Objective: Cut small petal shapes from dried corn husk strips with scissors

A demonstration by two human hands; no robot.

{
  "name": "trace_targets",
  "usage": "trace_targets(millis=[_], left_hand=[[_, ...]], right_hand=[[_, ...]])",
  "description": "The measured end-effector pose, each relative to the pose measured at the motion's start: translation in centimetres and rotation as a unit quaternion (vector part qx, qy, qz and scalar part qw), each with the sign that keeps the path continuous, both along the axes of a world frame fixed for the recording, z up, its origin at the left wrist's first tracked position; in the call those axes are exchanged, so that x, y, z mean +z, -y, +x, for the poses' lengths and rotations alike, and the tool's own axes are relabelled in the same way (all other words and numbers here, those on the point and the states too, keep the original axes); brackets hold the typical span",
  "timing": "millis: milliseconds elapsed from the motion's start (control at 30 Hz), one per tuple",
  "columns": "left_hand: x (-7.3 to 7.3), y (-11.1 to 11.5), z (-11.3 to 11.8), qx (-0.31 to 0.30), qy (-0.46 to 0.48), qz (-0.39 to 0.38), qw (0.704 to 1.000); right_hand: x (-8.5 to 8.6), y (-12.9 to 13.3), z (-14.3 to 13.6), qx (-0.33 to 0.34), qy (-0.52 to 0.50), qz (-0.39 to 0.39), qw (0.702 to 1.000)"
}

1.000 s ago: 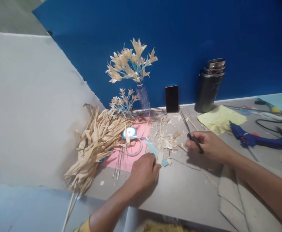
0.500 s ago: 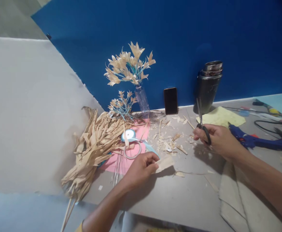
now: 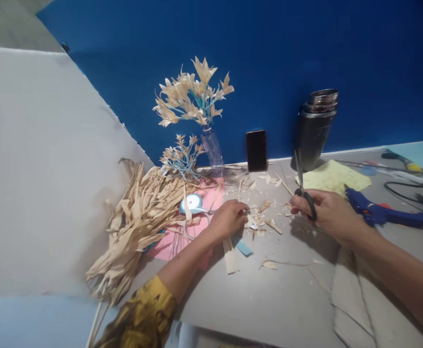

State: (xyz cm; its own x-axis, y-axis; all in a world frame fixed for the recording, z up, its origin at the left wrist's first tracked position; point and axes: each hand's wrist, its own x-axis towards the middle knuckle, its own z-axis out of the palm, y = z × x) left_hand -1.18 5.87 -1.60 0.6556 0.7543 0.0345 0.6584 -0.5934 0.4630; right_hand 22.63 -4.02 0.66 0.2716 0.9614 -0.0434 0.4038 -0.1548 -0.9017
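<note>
My right hand [image 3: 327,212] is closed round the black handles of the scissors [image 3: 300,174], whose blades point up toward the dark flask. Over the scraps at the middle of the table, my left hand [image 3: 231,218] has its fingers bent together; whether anything is between the fingertips is too small to tell. A pale piece of husk [image 3: 231,257] lies just below that hand, beside the end of a light blue ribbon [image 3: 243,246]. The ribbon roll [image 3: 191,204] rests on pink paper [image 3: 164,245] to the left.
Dried husks [image 3: 132,227] are heaped at the left. Husk flowers [image 3: 193,94] stand in a clear bottle [image 3: 212,147]. A phone [image 3: 256,151] and the flask [image 3: 313,135] stand by the blue wall. A blue glue gun [image 3: 385,212] lies right, near a grey cloth [image 3: 352,295].
My left hand has moved up and forward, leaving the husk piece on the table below it. My right hand keeps the scissors in nearly the same place.
</note>
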Motion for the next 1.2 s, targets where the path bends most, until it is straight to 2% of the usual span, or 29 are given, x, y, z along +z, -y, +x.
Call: trace_targets(millis=[100,267,367,433,533,633,767,900,933,1000,1067,1133,1200], left_hand=[[-1.4,0.2,0.4,-0.014,0.028,0.016,0.999],[-1.7,0.3,-0.1,0.012,0.068,0.007,0.998],[-1.3,0.8,-0.1,0.020,0.103,0.027,0.994],[-0.8,1.6,0.1,-0.008,0.149,0.082,0.985],[0.2,3.1,0.5,-0.068,0.192,0.178,0.963],[1.1,4.3,0.7,-0.100,0.162,0.229,0.955],[1.5,4.8,0.6,-0.113,0.105,0.275,0.949],[1.7,5.1,1.0,-0.123,0.146,0.274,0.943],[1.8,5.1,1.2,-0.110,0.181,0.250,0.945],[2.0,5.1,1.6,-0.036,0.275,0.148,0.949],[2.3,5.0,1.9,0.055,0.365,-0.040,0.929],[2.3,4.8,2.2,0.093,0.417,-0.260,0.866],[2.1,4.9,2.3,0.072,0.429,-0.415,0.799]], right_hand=[[0.1,-0.1,-0.1,0.001,0.004,-0.002,1.000],[-0.4,-0.2,-0.3,0.028,-0.041,-0.016,0.999],[-0.7,-0.1,-0.8,0.048,-0.090,-0.019,0.995],[-0.9,0.0,-1.5,0.062,-0.148,-0.042,0.986],[-1.1,0.2,-2.6,0.093,-0.276,-0.080,0.953],[-1.1,0.6,-3.4,0.103,-0.364,-0.077,0.923],[-0.5,1.1,-3.7,0.113,-0.327,-0.057,0.936],[0.1,1.5,-3.6,0.102,-0.282,-0.026,0.953],[0.2,1.6,-3.6,0.088,-0.265,-0.011,0.960],[0.5,1.7,-3.5,0.059,-0.237,0.014,0.970],[0.6,1.8,-3.4,0.047,-0.224,0.024,0.973],[0.7,1.8,-3.3,0.054,-0.210,0.021,0.976],[0.7,1.7,-3.2,0.071,-0.187,0.018,0.980]])
